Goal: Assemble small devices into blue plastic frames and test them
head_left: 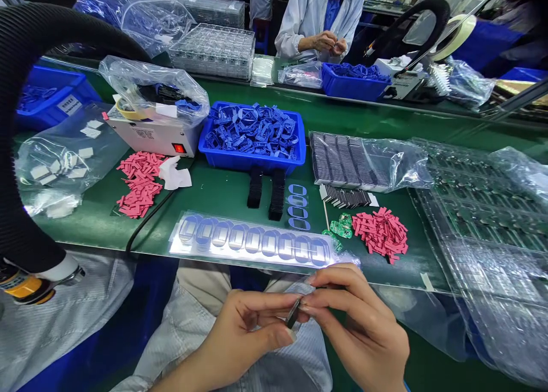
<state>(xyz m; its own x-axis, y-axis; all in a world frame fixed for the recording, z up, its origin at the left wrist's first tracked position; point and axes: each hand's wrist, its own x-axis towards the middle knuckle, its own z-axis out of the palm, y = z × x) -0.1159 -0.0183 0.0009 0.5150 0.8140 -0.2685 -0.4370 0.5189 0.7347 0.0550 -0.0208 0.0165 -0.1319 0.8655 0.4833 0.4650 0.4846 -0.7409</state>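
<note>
My left hand (244, 338) and my right hand (359, 323) are close together above my lap, just past the front edge of the green workbench. Between their fingertips I pinch a small dark rectangular part (293, 314), and a bit of clear film (302, 288) seems to be attached to it. Just beyond my hands lies a long clear sheet of oval film pieces (252, 241). Several loose blue oval pieces (297, 206) sit beyond its right end. A small heap of green circuit boards (340, 229) lies nearer my right hand.
On the bench are a blue tray of blue plastic frames (252, 164), pink strips (381, 235), a tape dispenser (154, 132), and bagged trays of circuit boards (479, 209). A black hose (25, 124) curves at left. A co-worker (321, 21) works across the bench.
</note>
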